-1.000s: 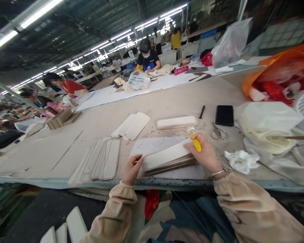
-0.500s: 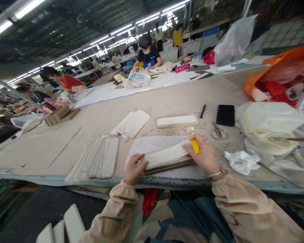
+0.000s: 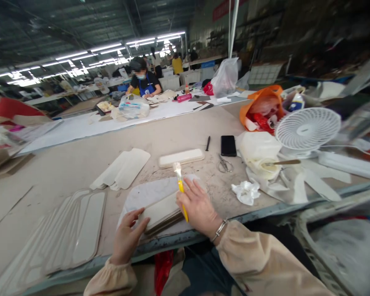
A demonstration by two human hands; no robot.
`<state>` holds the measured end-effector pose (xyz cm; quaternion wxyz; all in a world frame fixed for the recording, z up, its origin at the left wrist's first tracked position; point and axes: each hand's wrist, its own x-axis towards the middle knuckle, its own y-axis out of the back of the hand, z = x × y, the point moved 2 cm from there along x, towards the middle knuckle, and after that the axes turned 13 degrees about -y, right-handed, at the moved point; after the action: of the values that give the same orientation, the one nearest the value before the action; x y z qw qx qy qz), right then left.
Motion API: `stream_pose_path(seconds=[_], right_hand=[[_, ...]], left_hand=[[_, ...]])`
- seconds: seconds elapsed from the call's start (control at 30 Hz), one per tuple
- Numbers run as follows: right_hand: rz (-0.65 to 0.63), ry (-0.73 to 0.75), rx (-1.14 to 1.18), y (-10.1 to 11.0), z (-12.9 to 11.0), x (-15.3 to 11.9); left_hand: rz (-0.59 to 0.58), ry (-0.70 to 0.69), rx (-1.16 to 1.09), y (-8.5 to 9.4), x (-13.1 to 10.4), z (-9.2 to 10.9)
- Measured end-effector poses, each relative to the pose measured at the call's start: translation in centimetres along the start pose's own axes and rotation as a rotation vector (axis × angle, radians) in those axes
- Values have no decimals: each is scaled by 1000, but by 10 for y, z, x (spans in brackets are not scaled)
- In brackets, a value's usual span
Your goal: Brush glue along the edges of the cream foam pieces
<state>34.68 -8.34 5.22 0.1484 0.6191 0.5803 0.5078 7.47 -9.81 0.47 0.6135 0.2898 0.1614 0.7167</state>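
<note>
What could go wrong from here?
If the bristles of the yellow-handled brush in the right hand are wet, they could mark the farther stack of white panels just beyond.

The fanned panels reach the table's front edge; the left sleeve might catch one.

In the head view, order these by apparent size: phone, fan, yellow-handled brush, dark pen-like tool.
Largest first:
1. Fan
2. Phone and brush, unranked: the brush looks longer but thinner
3. Dark pen-like tool

Loose, pale beige sleeves (image 3: 259, 257) end in gathered, ruffled cuffs (image 3: 119, 268). A slim silver-coloured bangle (image 3: 219, 231) circles the right wrist. Across the lap, patterned clothing (image 3: 202, 267) mixes dark blue-green with beige patches. Both hands (image 3: 200, 207) are bare.
</note>
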Motion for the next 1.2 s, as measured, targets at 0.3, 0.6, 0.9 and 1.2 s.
stream_pose_path(seconds=[0.3, 0.6, 0.9, 1.2], right_hand=[[35, 7, 6, 26, -18, 4], [-250, 254, 57, -40, -22, -21], [-195, -62, -54, -24, 27, -20], [33, -560, 141, -13, 77, -20]], left_hand=[[-13, 8, 30, 1, 2, -2], [-50, 42, 29, 3, 6, -1], [-82, 71, 45, 3, 6, 5], [-106, 18, 91, 2, 2, 4]])
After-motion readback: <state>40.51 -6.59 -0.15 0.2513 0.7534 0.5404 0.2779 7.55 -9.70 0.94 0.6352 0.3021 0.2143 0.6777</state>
